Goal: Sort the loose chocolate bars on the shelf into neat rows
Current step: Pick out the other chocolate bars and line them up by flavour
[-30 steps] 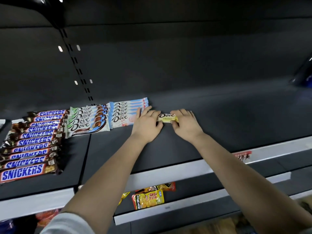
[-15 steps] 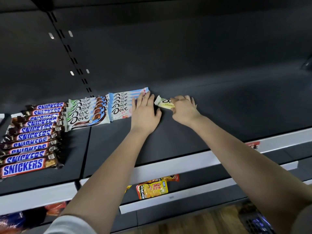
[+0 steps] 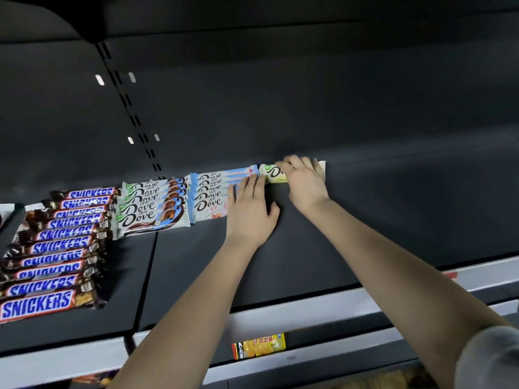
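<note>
On dark shelf (image 3: 365, 234), left to right: Snickers row (image 3: 56, 245), green-blue Dove row (image 3: 151, 203), pale-blue Dove row (image 3: 210, 195). Yellow-white Dove bar (image 3: 271, 173) lay flat at far side, just right of pale-blue row, logo half hidden under right hand (image 3: 304, 183). Its fingers lay bent over bar, blurred; pinch or press unclear. Left hand (image 3: 250, 211) lay flat, fingers straight, together, on pale-blue row's right ends.

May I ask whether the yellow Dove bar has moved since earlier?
Yes, the yellow Dove bar moved rearward, from the front of the blue Dove row to its back.
</note>
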Demonstrator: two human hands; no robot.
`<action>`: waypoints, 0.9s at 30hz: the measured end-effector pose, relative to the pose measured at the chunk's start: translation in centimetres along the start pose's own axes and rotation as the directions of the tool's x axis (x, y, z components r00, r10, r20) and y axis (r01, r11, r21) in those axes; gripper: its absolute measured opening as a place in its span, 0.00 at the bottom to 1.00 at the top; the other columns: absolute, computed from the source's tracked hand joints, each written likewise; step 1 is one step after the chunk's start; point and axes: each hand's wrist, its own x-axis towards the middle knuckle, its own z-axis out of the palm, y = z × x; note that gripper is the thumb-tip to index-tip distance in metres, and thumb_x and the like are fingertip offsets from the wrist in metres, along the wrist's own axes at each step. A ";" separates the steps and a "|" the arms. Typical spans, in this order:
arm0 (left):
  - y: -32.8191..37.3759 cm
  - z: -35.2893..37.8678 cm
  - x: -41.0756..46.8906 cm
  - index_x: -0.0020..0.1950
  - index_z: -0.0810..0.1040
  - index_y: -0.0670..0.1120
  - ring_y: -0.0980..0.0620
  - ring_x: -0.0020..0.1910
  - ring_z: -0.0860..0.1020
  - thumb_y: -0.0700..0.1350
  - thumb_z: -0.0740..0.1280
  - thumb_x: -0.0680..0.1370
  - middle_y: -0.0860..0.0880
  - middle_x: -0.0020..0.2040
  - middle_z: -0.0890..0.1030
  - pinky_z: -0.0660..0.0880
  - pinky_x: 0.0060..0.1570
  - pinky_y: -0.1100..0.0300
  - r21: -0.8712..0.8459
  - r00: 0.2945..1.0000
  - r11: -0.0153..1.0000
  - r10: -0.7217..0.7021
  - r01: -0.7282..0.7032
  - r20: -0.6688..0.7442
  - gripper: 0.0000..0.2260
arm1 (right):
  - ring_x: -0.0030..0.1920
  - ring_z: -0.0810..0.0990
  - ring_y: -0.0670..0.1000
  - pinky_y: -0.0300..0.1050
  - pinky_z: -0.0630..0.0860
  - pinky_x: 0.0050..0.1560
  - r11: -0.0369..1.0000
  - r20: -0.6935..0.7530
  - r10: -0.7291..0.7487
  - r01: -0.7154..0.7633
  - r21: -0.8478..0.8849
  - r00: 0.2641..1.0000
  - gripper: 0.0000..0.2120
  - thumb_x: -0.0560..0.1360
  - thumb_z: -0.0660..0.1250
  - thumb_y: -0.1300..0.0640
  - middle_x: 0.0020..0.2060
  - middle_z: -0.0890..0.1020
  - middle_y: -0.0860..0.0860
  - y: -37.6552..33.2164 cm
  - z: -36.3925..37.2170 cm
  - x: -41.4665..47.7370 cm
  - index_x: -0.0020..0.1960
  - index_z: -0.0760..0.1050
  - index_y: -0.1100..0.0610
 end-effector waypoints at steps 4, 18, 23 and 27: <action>0.0 0.0 0.0 0.75 0.55 0.43 0.49 0.75 0.53 0.51 0.58 0.77 0.46 0.76 0.58 0.42 0.73 0.51 0.008 1.000 1.000 -0.002 0.001 0.013 0.29 | 0.65 0.64 0.53 0.54 0.57 0.68 0.997 -0.040 0.023 -0.020 0.074 0.999 0.34 0.68 0.62 0.72 0.65 0.67 0.49 -0.2 1.1 0.5 0.69 0.65 0.49; 0.3 -0.4 -0.1 0.75 0.54 0.41 0.45 0.75 0.50 0.52 0.59 0.77 0.44 0.76 0.57 0.40 0.73 0.48 0.027 0.992 0.992 -0.125 0.124 0.026 0.31 | 0.61 0.68 0.57 0.53 0.62 0.66 0.985 -0.163 0.078 -0.050 0.167 0.984 0.20 0.75 0.65 0.60 0.60 0.72 0.54 0.8 2.5 0.8 0.65 0.73 0.50; 0.3 -0.3 0.0 0.75 0.54 0.41 0.45 0.75 0.51 0.53 0.58 0.77 0.44 0.76 0.57 0.41 0.73 0.48 0.062 0.992 0.992 -0.115 0.113 0.042 0.31 | 0.60 0.68 0.60 0.50 0.63 0.65 0.985 -0.170 0.045 -0.015 0.172 0.984 0.21 0.74 0.63 0.65 0.60 0.74 0.55 0.5 2.5 0.6 0.66 0.72 0.53; 0.2 -0.2 0.0 0.75 0.55 0.42 0.45 0.75 0.51 0.53 0.58 0.77 0.44 0.76 0.57 0.41 0.73 0.48 0.066 0.993 0.991 -0.115 0.112 0.041 0.30 | 0.61 0.68 0.60 0.51 0.62 0.65 0.987 -0.168 0.049 -0.021 0.160 0.985 0.19 0.75 0.63 0.63 0.60 0.73 0.55 0.5 2.6 0.6 0.64 0.74 0.53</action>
